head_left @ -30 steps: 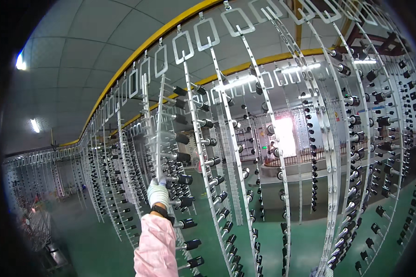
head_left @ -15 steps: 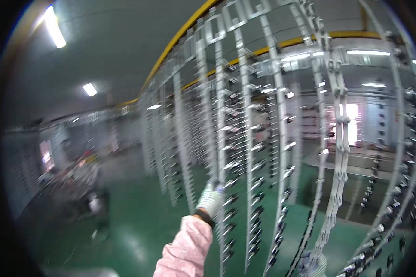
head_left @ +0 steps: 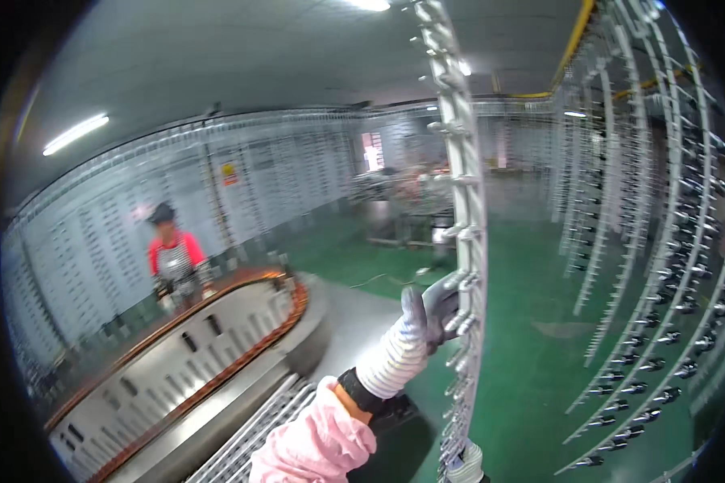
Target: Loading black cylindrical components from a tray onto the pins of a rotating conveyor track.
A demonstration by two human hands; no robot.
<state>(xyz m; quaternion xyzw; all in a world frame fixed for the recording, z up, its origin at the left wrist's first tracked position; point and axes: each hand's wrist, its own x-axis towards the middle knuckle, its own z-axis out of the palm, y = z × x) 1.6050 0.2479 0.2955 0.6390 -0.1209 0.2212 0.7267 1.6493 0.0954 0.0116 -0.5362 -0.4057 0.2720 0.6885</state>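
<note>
A tall whitish hanging rack, a long bar with short prongs along it, stands nearly upright in front of me. My left hand, in a striped glove with grey palm and fingers, is against its middle. The thumb points up, apart from the bar, and the fingers reach toward and partly behind the prongs. Lower down, my right hand is closed round the rack's bottom part; the prongs and the picture edge hide most of its fingers. No parts show on the prongs near my hands.
A looped conveyor with an orange-brown rim and upright holders lies left. Behind it stands a person in red and a checked apron. Bare racks lie beside my left forearm. Rows of hanging racks with shiny dark parts fill the right.
My view has turned left, bringing the conveyor and the person in. The whitish rack has come along with my right hand. My left hand has moved from the hanging rows to this rack.
</note>
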